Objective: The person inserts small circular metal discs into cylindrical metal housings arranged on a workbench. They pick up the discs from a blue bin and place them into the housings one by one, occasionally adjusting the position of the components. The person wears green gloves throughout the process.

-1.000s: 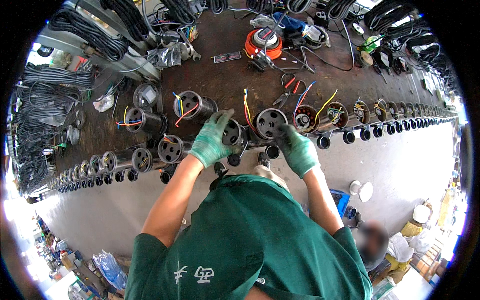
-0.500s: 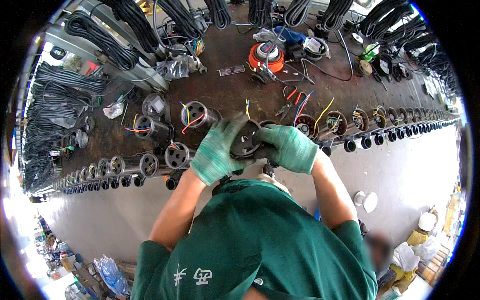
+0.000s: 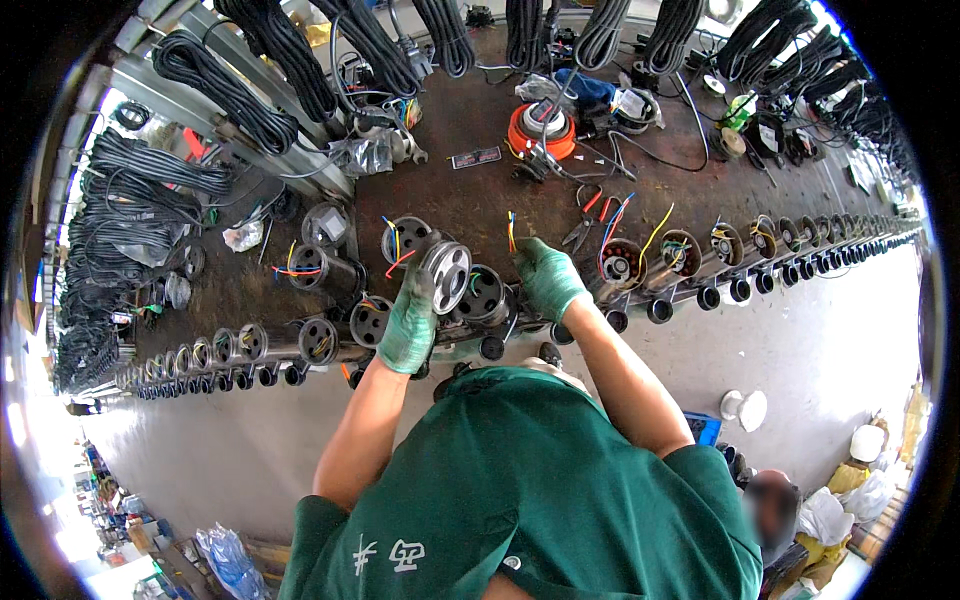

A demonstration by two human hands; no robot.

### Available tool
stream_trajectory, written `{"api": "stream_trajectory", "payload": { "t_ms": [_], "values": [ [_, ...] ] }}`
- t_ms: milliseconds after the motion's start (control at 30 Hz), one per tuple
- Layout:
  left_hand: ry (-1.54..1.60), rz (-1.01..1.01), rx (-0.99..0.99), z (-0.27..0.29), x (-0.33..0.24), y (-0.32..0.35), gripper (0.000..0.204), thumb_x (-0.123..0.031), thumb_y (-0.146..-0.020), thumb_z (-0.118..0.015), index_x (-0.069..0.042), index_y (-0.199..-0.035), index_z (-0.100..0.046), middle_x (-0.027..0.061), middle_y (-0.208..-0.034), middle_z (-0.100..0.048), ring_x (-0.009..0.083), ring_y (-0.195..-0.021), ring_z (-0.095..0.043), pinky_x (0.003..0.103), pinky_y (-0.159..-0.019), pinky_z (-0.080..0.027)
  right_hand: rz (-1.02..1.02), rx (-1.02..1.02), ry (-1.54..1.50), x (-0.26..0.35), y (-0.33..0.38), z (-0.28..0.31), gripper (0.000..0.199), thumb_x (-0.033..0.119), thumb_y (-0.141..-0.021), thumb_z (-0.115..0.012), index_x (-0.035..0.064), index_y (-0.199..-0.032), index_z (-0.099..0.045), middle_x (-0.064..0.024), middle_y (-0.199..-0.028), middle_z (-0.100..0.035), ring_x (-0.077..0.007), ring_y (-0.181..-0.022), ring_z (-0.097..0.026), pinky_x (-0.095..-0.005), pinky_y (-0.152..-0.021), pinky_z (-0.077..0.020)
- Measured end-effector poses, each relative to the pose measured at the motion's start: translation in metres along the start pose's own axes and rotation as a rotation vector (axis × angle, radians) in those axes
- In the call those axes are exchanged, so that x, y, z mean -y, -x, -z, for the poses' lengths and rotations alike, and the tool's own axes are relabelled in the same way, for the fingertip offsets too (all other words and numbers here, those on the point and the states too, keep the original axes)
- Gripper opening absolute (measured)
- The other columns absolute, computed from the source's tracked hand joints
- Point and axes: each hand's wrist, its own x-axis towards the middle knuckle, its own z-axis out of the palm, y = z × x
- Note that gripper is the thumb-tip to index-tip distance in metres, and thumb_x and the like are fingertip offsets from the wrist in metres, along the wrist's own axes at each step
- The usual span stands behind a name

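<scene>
My left hand [image 3: 410, 318], in a green-and-grey work glove, is closed on a silver metal end cap [image 3: 449, 277] with round holes, tilted on its edge. Just right of the cap a dark metal cylinder [image 3: 482, 294] with a holed end face stands at the bench edge, between my hands. My gloved right hand [image 3: 550, 284] is beyond and right of that cylinder, fingers bent together. Its fingertips lie at the foot of a small bunch of coloured wires [image 3: 512, 232]; whether they pinch the wires is hidden. An open cylinder with wires [image 3: 621, 262] stands right of that hand.
A long row of similar cylinders [image 3: 318, 341] lines the bench edge both ways. Red-handled pliers [image 3: 584, 222], an orange-and-white reel [image 3: 541, 130] and a wrench [image 3: 409, 146] lie on the dark bench [image 3: 430, 190]. Black cable bundles [image 3: 443, 38] hang above. A white spool [image 3: 744, 407] is on the floor.
Both hands were together around the dark holed part. Now they are apart: the left has the silver cap up to the left, and the right has come to the coloured wires.
</scene>
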Motion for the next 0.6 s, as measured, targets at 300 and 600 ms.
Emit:
{"api": "stream_trajectory", "payload": {
  "t_ms": [300,600],
  "values": [
    [-0.075,0.063,0.032,-0.009,-0.004,-0.028,0.076,-0.057,-0.106,-0.05,-0.009,-0.161,-0.032,0.0095,-0.152,-0.05,0.0191,-0.138,-0.049,0.035,-0.118,-0.038,-0.157,0.055,-0.486,0.003,0.027,0.007,0.026,0.015,-0.105,-0.062,-0.0003,-0.126,-0.066,-0.0107,-0.104,-0.07,-0.0159,-0.09,-0.06,-0.0296,-0.083,-0.0509],
    [-0.262,0.043,0.2,-0.019,-0.012,-0.043,0.068,-0.041,-0.108,-0.055,-0.01,-0.163,-0.028,0.0114,-0.152,-0.05,0.0213,-0.139,-0.048,0.037,-0.12,-0.034,0.106,-0.126,-0.125,0.002,0.04,0.008,0.023,0.019,-0.103,-0.061,0.0003,-0.116,-0.065,-0.0225,-0.107,-0.069,-0.0442,-0.098,-0.065,-0.0443,-0.083,-0.0519]
  ]
}}
